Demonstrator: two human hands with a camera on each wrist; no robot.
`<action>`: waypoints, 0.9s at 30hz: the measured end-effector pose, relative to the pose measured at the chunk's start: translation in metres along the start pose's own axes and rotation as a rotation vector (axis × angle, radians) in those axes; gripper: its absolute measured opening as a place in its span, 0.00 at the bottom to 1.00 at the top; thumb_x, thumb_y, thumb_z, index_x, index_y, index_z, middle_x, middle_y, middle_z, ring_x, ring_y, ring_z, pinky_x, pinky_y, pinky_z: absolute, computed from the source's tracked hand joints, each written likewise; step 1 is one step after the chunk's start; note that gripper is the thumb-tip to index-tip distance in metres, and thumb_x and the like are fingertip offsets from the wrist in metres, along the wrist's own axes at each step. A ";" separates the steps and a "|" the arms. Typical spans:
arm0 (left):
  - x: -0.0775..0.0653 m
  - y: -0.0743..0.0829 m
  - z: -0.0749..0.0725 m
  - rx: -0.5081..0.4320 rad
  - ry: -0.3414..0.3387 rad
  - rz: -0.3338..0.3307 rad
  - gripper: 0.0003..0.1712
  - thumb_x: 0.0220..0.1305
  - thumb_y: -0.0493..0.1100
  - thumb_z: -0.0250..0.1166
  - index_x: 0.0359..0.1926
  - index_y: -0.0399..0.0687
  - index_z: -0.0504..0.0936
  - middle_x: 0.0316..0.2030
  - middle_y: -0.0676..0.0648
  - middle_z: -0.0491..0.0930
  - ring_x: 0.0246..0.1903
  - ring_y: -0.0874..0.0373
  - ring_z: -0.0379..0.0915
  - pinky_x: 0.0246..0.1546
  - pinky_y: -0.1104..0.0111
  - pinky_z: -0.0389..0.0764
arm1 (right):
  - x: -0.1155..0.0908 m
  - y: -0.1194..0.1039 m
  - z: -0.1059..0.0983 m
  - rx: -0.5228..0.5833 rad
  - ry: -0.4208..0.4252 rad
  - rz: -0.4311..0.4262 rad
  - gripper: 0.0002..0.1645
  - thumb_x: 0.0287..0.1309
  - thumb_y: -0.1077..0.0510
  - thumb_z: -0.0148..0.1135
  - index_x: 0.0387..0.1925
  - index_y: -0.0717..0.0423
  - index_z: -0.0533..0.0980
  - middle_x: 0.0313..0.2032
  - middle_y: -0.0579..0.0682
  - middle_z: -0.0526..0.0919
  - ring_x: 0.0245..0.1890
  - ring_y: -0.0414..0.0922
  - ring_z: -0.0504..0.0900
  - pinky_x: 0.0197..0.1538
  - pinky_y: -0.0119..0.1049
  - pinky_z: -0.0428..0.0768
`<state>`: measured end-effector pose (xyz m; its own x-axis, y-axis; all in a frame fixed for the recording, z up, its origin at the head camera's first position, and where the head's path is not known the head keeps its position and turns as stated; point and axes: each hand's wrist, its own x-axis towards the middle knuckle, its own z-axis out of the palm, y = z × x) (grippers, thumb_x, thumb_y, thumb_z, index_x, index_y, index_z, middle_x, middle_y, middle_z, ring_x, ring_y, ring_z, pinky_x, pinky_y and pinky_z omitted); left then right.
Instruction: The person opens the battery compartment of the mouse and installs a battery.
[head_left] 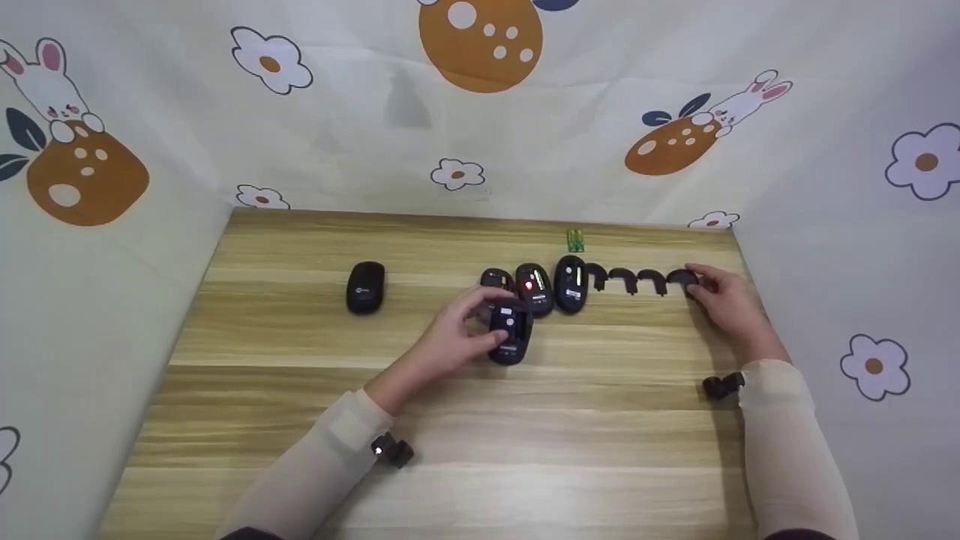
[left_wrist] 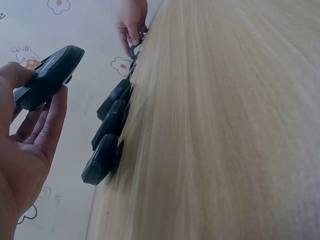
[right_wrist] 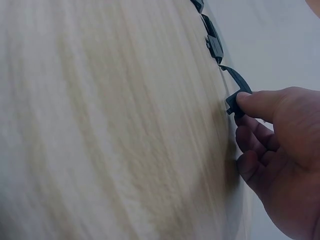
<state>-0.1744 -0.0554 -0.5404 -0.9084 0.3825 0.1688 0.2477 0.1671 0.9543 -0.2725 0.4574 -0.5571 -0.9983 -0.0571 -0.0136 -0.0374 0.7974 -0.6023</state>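
Note:
My left hand (head_left: 448, 339) holds a black computer mouse (head_left: 511, 346) above the table, underside toward the head camera, with its battery slot uncovered. In the left wrist view the thumb lies on one face of this mouse (left_wrist: 47, 80) and the fingers support the other. Far to the right, my right hand (head_left: 724, 304) pinches a black battery cover (head_left: 682, 277) between thumb and fingers. The right wrist view shows that cover (right_wrist: 233, 102) close over the tabletop, at the end of a row of similar covers (right_wrist: 214, 46).
Three upturned mice stand side by side behind the left hand, the middle mouse (head_left: 535, 292) showing a red light. Green batteries (head_left: 575, 241) lie near the back edge. Another mouse (head_left: 366, 288) sits right side up at left. Patterned cloth (head_left: 360, 142) walls the table (head_left: 480, 465).

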 end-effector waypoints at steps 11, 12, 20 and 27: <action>0.001 0.000 0.000 -0.027 -0.011 0.033 0.34 0.65 0.33 0.77 0.69 0.57 0.82 0.63 0.50 0.82 0.56 0.50 0.78 0.68 0.49 0.81 | 0.002 0.000 0.002 0.028 -0.020 0.022 0.25 0.82 0.63 0.61 0.74 0.65 0.76 0.55 0.67 0.79 0.49 0.53 0.75 0.46 0.30 0.73; 0.001 0.000 0.000 -0.028 -0.011 0.035 0.33 0.65 0.33 0.77 0.69 0.57 0.82 0.63 0.50 0.82 0.57 0.49 0.78 0.68 0.48 0.81 | 0.002 0.000 0.002 0.029 -0.023 0.024 0.25 0.82 0.63 0.61 0.74 0.65 0.76 0.55 0.67 0.78 0.49 0.53 0.75 0.46 0.30 0.73; 0.001 -0.001 0.000 -0.015 -0.008 0.034 0.33 0.65 0.33 0.77 0.69 0.57 0.82 0.63 0.50 0.82 0.57 0.50 0.78 0.68 0.49 0.81 | 0.001 -0.001 0.002 0.025 -0.029 0.029 0.25 0.81 0.64 0.61 0.74 0.66 0.76 0.56 0.67 0.78 0.49 0.53 0.75 0.47 0.33 0.74; 0.000 0.001 0.000 -0.014 -0.006 0.011 0.34 0.65 0.33 0.77 0.69 0.59 0.82 0.63 0.51 0.81 0.57 0.50 0.78 0.67 0.50 0.81 | 0.001 0.003 0.004 0.051 -0.008 0.032 0.25 0.81 0.63 0.61 0.73 0.66 0.76 0.56 0.67 0.78 0.49 0.51 0.75 0.46 0.29 0.73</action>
<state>-0.1742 -0.0555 -0.5397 -0.9038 0.3894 0.1775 0.2524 0.1501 0.9559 -0.2738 0.4570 -0.5620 -0.9985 -0.0369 -0.0399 -0.0028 0.7675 -0.6411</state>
